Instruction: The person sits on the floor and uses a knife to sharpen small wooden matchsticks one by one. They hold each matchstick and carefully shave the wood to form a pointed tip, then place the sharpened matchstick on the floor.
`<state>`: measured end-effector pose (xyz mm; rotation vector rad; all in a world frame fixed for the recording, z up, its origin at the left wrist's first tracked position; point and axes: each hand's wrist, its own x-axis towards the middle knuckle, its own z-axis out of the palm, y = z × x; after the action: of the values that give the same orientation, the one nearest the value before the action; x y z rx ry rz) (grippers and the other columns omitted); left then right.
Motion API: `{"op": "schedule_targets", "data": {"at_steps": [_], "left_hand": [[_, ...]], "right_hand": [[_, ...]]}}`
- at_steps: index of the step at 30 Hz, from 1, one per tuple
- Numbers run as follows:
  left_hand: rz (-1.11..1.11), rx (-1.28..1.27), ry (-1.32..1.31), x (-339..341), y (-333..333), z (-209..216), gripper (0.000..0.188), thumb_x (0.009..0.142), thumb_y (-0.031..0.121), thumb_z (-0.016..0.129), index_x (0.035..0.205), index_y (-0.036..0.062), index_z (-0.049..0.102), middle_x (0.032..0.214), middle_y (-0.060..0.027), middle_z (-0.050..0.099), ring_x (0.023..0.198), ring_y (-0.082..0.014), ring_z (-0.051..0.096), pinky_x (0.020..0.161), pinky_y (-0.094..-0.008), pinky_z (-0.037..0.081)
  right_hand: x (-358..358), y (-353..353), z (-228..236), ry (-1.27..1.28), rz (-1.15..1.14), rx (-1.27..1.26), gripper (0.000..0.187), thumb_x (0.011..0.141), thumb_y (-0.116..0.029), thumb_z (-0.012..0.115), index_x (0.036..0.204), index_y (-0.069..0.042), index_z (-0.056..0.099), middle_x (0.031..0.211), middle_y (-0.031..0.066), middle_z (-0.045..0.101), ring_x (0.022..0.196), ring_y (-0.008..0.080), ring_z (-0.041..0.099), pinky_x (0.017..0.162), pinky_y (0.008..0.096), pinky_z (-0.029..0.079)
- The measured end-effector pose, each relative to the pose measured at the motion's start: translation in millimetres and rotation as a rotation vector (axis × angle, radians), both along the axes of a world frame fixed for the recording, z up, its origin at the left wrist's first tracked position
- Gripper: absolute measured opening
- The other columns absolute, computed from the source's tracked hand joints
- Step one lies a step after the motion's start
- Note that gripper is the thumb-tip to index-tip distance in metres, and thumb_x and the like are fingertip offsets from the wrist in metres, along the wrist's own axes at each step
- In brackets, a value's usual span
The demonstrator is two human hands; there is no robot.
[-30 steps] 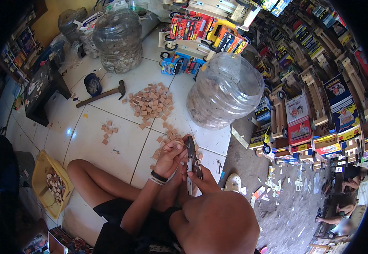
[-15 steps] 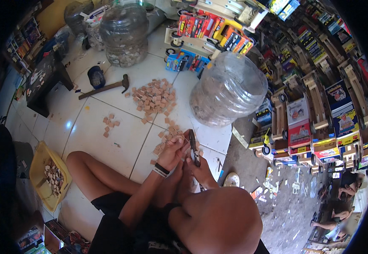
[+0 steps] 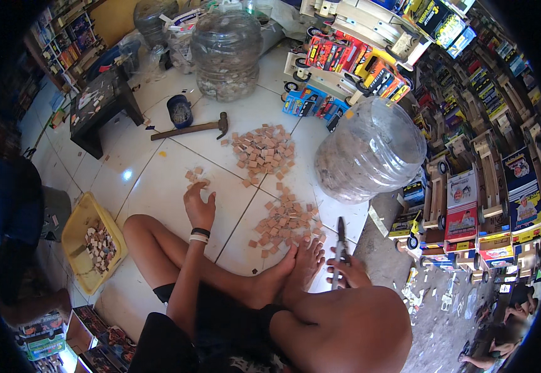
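My left hand point(image 3: 199, 206) reaches out over the white tiled floor, thumb and curved fingers apart, with nothing visible between them. Its fingertips are at a small cluster of square brown wooden pieces point(image 3: 193, 174) and partly cover it. By my right knee, my right hand point(image 3: 352, 272) is closed around a slim dark tool point(image 3: 342, 239) that points upward and shows a pale, metallic part lower down. Its exact kind I cannot make out. In front of my bare feet lies a loose heap of the same pieces point(image 3: 286, 219), and beyond it a larger pile point(image 3: 264, 149).
A hammer point(image 3: 193, 129) and a dark blue container point(image 3: 179, 112) lie beyond the pieces. Large clear plastic jugs point(image 3: 370, 152) stand farther off. To the left are a yellow basin point(image 3: 121, 239) and a low black table point(image 3: 102, 102). Wooden toy trucks point(image 3: 463, 211) line the right.
My hands, close together at the tool before, are now apart. The left has moved left and forward to the small cluster; the right has drawn toward my knee, still holding the tool. The view has shifted.
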<state>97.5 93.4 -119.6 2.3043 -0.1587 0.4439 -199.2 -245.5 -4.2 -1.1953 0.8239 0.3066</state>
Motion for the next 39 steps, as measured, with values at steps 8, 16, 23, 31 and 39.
{"op": "schedule_targets", "data": {"at_steps": [8, 16, 23, 31, 39], "left_hand": [[-0.304, 0.09, 0.091, -26.0, -62.8, -6.9, 0.033, 0.081, 0.003, 0.078, 0.112, 0.0062, 0.07, 0.13, -0.0149, 0.066, 0.119, -0.0362, 0.061, 0.098, -0.0479, 0.049], [-0.098, 0.231, 0.121, 10.7, -94.7, -15.3, 0.032, 0.085, 0.015, 0.079, 0.111, 0.0024, 0.066, 0.109, -0.0159, 0.065, 0.102, -0.0369, 0.068, 0.084, -0.0454, 0.057], [-0.262, 0.179, 0.359, 10.7, -64.4, -1.3, 0.019, 0.088, 0.024, 0.078, 0.092, 0.0058, 0.072, 0.093, -0.0153, 0.072, 0.086, -0.0365, 0.074, 0.075, -0.046, 0.061], [-0.44, -0.345, 0.212, 2.4, -96.5, 35.7, 0.019, 0.092, 0.013, 0.073, 0.107, 0.0019, 0.071, 0.101, -0.0144, 0.074, 0.081, -0.0321, 0.073, 0.072, -0.0411, 0.058], [-0.353, -0.292, 0.102, 1.2, -65.0, 14.0, 0.022, 0.088, -0.002, 0.068, 0.11, 0.0023, 0.07, 0.1, -0.0153, 0.073, 0.078, -0.0301, 0.073, 0.07, -0.0409, 0.058]], "right_hand": [[-24.7, 13.0, 100.2, -0.396, -0.024, -0.038, 0.074, 0.094, -0.022, 0.077, 0.155, -0.01, 0.038, 0.117, 0.0131, 0.065, 0.107, 0.0262, 0.063, 0.093, 0.0466, 0.056], [-1.4, 91.1, 70.9, -0.301, 0.266, -0.577, 0.071, 0.095, -0.021, 0.073, 0.152, -0.001, 0.036, 0.119, 0.0183, 0.06, 0.11, 0.032, 0.059, 0.1, 0.048, 0.048], [31.8, 140.7, 19.8, -0.416, 0.494, -1.097, 0.069, 0.096, -0.019, 0.069, 0.149, 0.007, 0.034, 0.121, 0.0229, 0.056, 0.113, 0.037, 0.055, 0.107, 0.0492, 0.041], [27.3, 153.4, -24.8, -0.616, 0.301, -1.454, 0.07, 0.096, -0.019, 0.066, 0.145, 0.017, 0.03, 0.12, 0.0261, 0.05, 0.113, 0.0407, 0.049, 0.113, 0.0501, 0.033], [8.2, 152.8, -29.2, -0.463, 0.155, -1.283, 0.081, 0.099, -0.014, 0.06, 0.156, 0.016, 0.011, 0.127, 0.0303, 0.049, 0.107, 0.0407, 0.054, 0.103, 0.0513, 0.042]]}}
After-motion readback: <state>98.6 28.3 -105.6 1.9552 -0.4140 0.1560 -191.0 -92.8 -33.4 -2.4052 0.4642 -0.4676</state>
